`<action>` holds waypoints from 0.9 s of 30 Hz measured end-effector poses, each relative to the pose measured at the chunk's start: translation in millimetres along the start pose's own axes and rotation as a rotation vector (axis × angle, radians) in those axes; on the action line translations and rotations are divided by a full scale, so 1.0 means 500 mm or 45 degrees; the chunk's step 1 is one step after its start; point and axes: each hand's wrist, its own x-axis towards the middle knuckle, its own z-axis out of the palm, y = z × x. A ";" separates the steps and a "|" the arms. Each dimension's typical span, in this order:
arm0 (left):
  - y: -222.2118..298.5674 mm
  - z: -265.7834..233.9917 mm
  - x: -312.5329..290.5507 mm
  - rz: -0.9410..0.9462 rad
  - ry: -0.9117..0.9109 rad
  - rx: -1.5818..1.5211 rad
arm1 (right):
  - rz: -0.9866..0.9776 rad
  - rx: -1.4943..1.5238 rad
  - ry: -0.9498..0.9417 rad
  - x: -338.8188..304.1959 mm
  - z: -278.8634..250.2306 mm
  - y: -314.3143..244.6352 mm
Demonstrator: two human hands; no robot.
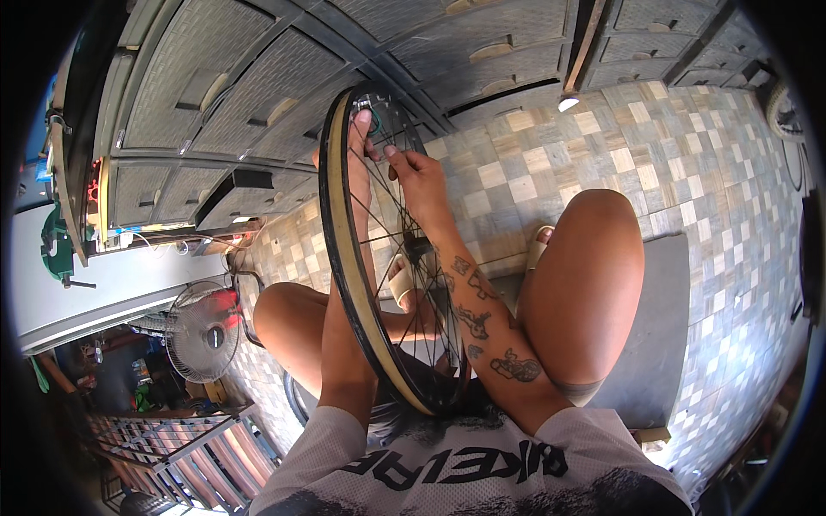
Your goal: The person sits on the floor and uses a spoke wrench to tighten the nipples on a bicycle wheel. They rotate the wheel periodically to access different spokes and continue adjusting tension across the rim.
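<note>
A bicycle wheel (342,267) without a tyre stands upright between my knees, its black rim lined with yellowish tape. Its near end rests against my shirt. At the far end my left hand (360,146) is closed around the rim, with the thumb up against a small teal and silver piece (376,122). My right hand (417,176) is held in a pinch among the spokes just to the right; whatever sits between its fingertips is too small to make out. The dark hub (419,249) lies beside my right wrist.
Grey woven-pattern drawers (258,120) line the far side, close to the wheel's far end. A standing fan (204,331) is at the left, below a bench with a green vise (58,245). A grey mat (650,318) lies on the checkered floor (516,163) to my right.
</note>
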 end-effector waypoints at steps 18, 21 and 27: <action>-0.029 0.019 -0.014 0.102 0.131 0.068 | -0.084 -0.075 0.090 0.009 0.005 0.003; -0.016 0.015 -0.005 -0.012 0.079 0.267 | -0.104 -0.105 0.085 0.006 0.003 0.004; 0.001 0.018 0.013 -0.112 -0.123 0.153 | -0.104 -0.060 0.066 -0.001 0.005 0.007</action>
